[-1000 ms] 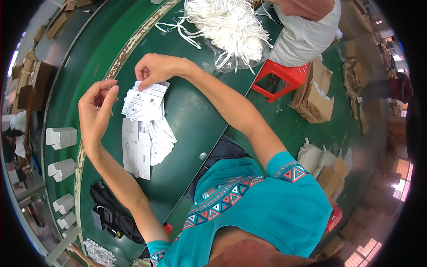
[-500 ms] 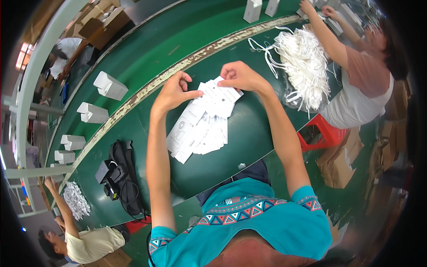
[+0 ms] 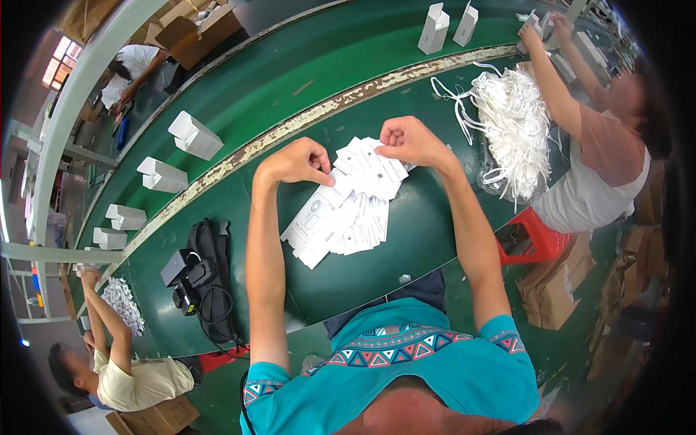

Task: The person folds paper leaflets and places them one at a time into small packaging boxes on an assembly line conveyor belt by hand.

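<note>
A fanned pile of white printed paper leaflets [image 3: 359,221] lies on the green table in front of me. At the pile's far left edge, my left hand [image 3: 299,162] has its fingers curled, with thumb and fingertip pinched at a sheet. My right hand [image 3: 415,141] pinches the far right corner of the upper sheets between thumb and bent fingers. Those upper sheets are spread at an angle over the lower ones. How many sheets each hand grips cannot be made out.
Left of my arm lies a black strap-like pouch [image 3: 210,279] with a cable and small devices. White boxes [image 3: 194,136] stand along the green belt beyond the worn rail [image 3: 290,116]. A heap of white cords [image 3: 511,123] sits at right. Co-workers are on both sides.
The view has shifted a little, moving the scene. My left fingertips have come down closer to the thumb at the sheets. My right hand keeps its pinch at the corner.
</note>
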### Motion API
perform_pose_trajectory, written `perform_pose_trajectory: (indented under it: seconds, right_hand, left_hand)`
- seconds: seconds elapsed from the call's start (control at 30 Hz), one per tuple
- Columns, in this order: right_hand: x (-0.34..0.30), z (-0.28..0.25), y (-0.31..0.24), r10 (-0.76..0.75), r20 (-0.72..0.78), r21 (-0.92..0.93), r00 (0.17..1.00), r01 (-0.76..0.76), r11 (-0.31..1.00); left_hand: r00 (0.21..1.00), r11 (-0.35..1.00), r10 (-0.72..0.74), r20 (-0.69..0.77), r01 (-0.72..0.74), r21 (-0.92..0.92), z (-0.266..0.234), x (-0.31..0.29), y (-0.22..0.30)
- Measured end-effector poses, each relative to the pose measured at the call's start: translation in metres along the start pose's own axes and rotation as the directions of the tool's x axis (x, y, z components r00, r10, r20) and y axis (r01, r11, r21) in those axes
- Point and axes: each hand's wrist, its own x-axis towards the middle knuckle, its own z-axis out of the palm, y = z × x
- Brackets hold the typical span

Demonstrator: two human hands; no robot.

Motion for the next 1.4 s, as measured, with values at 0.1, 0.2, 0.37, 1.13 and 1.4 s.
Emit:
perform_pose_trajectory:
  seconds: [0.1,0.2,0.37,1.13,1.4]
  right_hand:
    - [-0.003,-0.003,-0.005,-0.012,-0.014,-0.024,1.0,0.012,1.0]
    - [-0.002,-0.003,-0.002,-0.038,-0.023,-0.031,0.999,0.037,0.999]
    - [-0.002,-0.005,0.0,-0.029,-0.019,-0.029,0.999,0.028,0.999]
    - [0.004,0.0,-0.01,-0.133,-0.607,0.385,0.783,0.437,0.813]
    - [0.0,-0.005,-0.017,-0.16,-0.391,0.459,0.907,0.342,0.82]
  left_hand:
    - [0.996,0.995,0.072,0.058,-0.068,-0.069,-0.01,-0.004,-0.01]
    - [0.991,0.978,0.116,0.071,-0.101,-0.183,-0.021,-0.015,-0.019]
    - [0.985,0.889,0.138,-0.1,-0.167,-0.426,-0.012,-0.006,-0.006]
    - [0.846,0.768,0.101,-0.524,-0.401,-0.499,0.019,0.056,0.065]
    - [0.86,0.762,0.089,-0.503,-0.384,-0.522,0.017,0.062,0.049]
